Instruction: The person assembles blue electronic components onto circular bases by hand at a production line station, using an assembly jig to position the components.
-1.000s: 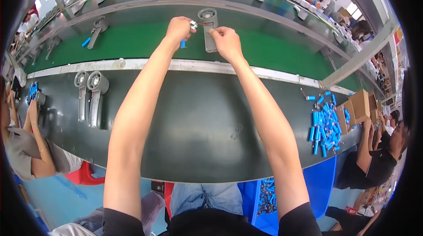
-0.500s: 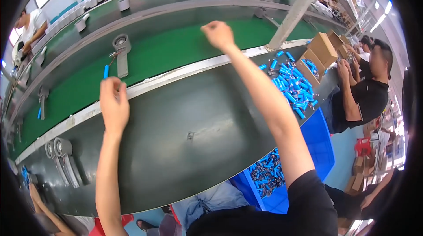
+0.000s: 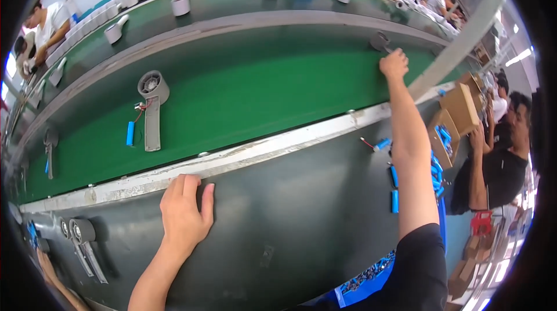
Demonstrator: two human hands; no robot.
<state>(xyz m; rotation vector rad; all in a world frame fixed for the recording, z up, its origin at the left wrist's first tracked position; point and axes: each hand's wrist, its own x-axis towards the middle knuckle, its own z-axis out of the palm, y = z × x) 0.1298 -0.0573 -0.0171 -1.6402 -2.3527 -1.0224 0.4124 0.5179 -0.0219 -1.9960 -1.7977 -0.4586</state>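
Observation:
My left hand (image 3: pixel 187 212) rests at the bench edge beside the white rail (image 3: pixel 249 154), fingers together and thumb apart, holding nothing. Across the green belt (image 3: pixel 278 85), my right hand (image 3: pixel 394 66) reaches to a grey handheld fan housing (image 3: pixel 380 40) at the far right. Its bent fingers are at the handle and hide the handle's end; whether they grip it cannot be made out. On the belt's left lies another grey fan housing (image 3: pixel 153 99), with a blue battery cell (image 3: pixel 130 133) wired to it.
Blue battery cells (image 3: pixel 394 201) lie loose by my right forearm, near a cardboard box (image 3: pixel 447 137). A slanted post (image 3: pixel 449 58) stands just right of my right hand. Two fan housings (image 3: pixel 83 232) lie at the bench's left. Co-workers (image 3: pixel 493 166) sit to the right.
My right hand has moved right, across the belt to the far fan housing. My left hand has come off the rail area by the battery and down onto the bench edge. The view has shifted.

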